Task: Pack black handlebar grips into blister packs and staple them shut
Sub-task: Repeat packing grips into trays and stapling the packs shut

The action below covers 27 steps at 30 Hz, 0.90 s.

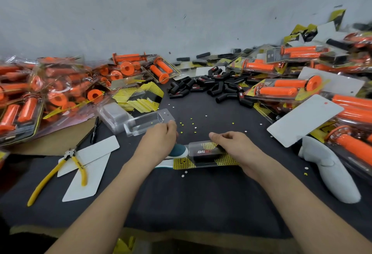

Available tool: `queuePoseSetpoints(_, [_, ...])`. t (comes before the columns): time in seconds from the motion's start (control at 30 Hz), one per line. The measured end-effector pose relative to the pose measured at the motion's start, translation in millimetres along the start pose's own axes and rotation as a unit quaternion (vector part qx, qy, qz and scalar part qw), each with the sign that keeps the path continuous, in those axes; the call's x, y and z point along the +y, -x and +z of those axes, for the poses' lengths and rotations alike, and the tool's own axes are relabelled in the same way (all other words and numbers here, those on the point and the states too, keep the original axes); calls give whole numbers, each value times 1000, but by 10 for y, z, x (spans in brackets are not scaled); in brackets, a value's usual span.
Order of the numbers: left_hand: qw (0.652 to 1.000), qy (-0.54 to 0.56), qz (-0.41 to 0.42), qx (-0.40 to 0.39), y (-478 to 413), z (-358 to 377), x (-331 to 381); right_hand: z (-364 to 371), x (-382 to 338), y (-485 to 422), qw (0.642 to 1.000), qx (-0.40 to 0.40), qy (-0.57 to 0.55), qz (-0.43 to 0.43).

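My right hand (231,145) lies over the clear plastic blister pack (198,149) in front of me. Its fingers are curled across the bubble with the thumb at the far edge, gripping the pack down on the dark cloth-covered surface (201,203). Inside the bubble sits the black rubber handlebar grip (203,157), backed by a yellow-and-black printed card (225,160). My left hand (161,139) is over the teal-and-white stapler (178,150), which touches the pack's left end. Those fingers are curled, but I cannot tell whether they press the stapler, reach the empty clear plastic tray (145,122) just beyond, or hold nothing. I judge this to be the stapling step. To do it well I want card and plastic rim lying flush, the staple going through the flat rim and not the bubble, and one square push so the pack does not twist under my right hand. Open room is the bare strip of surface toward me. To the left lie yellow-handled pliers (76,163) on plain white cards (90,165), and to the right a pale grey handle-shaped object (330,173). A heap of loose black grips (211,86) lies beyond, and packed orange grips (40,92) crowd both sides. So I would lift the finished pack clear rather than slide it.
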<state>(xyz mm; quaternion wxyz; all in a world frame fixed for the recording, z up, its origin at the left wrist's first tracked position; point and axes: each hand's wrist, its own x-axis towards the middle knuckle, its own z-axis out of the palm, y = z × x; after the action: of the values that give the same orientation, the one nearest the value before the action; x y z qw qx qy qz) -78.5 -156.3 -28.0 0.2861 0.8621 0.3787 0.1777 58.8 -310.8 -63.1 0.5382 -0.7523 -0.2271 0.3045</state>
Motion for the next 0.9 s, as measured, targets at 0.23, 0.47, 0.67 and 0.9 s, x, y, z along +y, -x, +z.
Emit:
queuePoseSetpoints(0.23, [993, -113, -44, 8, -32, 95, 23, -5, 26, 24, 1000, -2, 11, 3])
queuePoseSetpoints(0.47, [981, -188, -39, 9, -5, 171, 26, 27, 23, 60, 1000, 10, 8, -2])
queuePoseSetpoints(0.67, [971, -237, -27, 1, 10, 189, 36, 31, 28, 55, 1000, 12, 12, -2])
queuePoseSetpoints(0.9, [937, -347, 45, 3, 97, 243, 38, 6, -89, 140, 990, 9, 141, -17])
